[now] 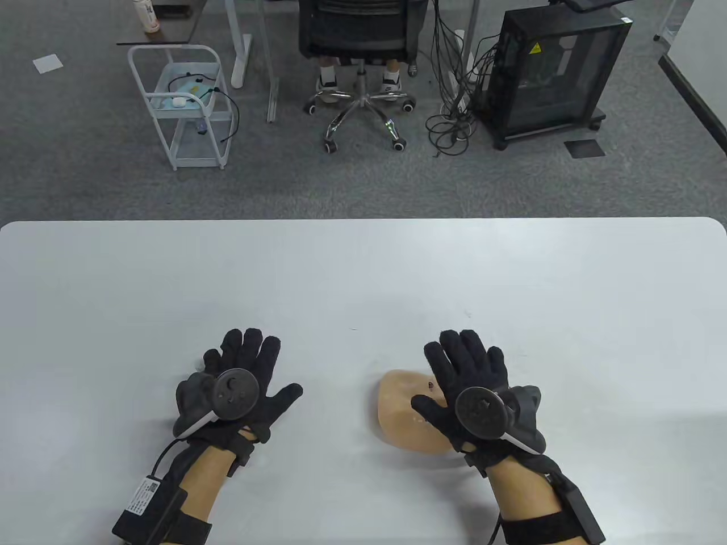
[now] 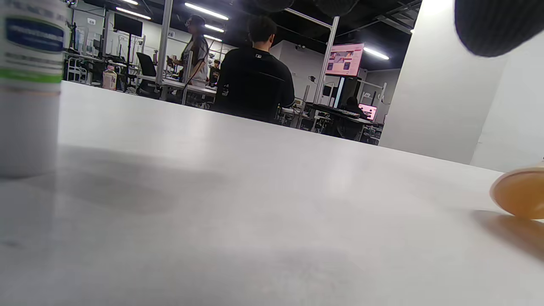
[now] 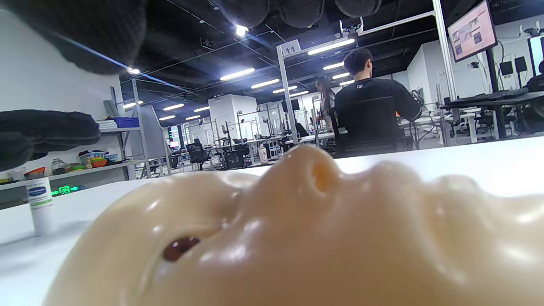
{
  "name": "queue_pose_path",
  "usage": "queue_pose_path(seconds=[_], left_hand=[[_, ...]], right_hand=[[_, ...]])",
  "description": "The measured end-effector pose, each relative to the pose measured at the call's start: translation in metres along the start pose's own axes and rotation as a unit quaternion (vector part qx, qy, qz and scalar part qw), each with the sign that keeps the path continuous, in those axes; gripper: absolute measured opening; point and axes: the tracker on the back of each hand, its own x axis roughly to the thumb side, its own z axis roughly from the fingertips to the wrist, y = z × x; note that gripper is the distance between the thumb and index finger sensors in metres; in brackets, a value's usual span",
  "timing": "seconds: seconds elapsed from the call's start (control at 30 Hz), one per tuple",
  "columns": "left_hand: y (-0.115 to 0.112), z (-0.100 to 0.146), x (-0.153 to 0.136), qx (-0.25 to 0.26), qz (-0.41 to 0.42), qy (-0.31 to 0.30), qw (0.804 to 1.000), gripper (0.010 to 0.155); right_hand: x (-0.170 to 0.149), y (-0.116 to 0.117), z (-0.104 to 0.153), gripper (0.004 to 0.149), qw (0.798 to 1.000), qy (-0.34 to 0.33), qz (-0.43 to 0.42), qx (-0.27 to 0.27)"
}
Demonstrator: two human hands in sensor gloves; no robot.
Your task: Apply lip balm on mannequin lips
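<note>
The left hand (image 1: 241, 386) hovers spread and empty over the desk (image 1: 363, 272), the lip balm tube (image 2: 27, 85) standing under it, while the right hand (image 1: 468, 386), fingers straight, hovers over the mannequin face (image 1: 406, 411).

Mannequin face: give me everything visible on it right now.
The mannequin face is a skin-toned partial mask of glossy, rubbery-looking material, lying face-up on the white table. The right wrist view shows a nose with a nostril, smooth cheeks and a small dark red spot. In the table view the right hand, fingers straight, lies over its right part, thumb on its surface. The lips cannot be made out. The left hand lies apart from it.
</note>
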Motion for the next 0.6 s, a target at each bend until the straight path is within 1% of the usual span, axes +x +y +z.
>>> queue_pose_path(seconds=[0.17, 0.3, 0.6], left_hand=[[0.0030, 0.0024, -0.0016, 0.000, 0.010, 0.011, 1.000, 0.090], [0.0054, 0.0031, 0.0016, 0.007, 0.002, 0.007, 1.000, 0.089], [0.0048, 0.0030, 0.0020, 0.002, 0.012, 0.005, 1.000, 0.089]], right_hand=[[0.0001, -0.0002, 0.0001, 0.089, 1.000, -0.001, 0.000, -0.002], [0.0001, 0.0009, -0.0008, 0.089, 1.000, -0.003, 0.000, 0.000], [0.0047, 0.0085, -0.0036, 0.087, 0.999, -0.033, -0.011, 0.031]])
